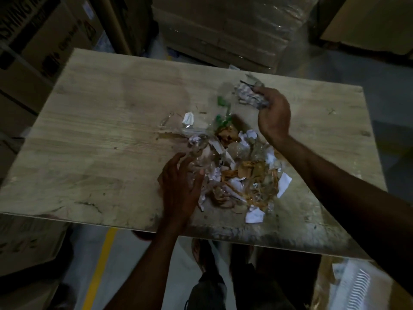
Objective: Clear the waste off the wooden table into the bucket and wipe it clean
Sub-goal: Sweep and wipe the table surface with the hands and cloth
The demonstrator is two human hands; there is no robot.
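Paper wad (249,96), crinkled plastic (197,153), grainy wooden table (100,130)

Premises: warehouse or stockroom. Large printed cartons (33,41) stand stacked off the left edge of the counter (100,108). A film-wrapped stack (223,30) of boxes stands beyond its far edge. The grey floor (138,253) carries a painted yellow line (100,265) below the near edge. Lighting is dim.

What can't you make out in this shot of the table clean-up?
Head view:
- Bucket: none seen; the wooden table hides the floor under it.
- Crumpled wad in the right hand: motion-blurred, material unclear.
- Left hand on the waste pile: gripping or only pressing, unclear.
- Cardboard box print: cut by left edge.
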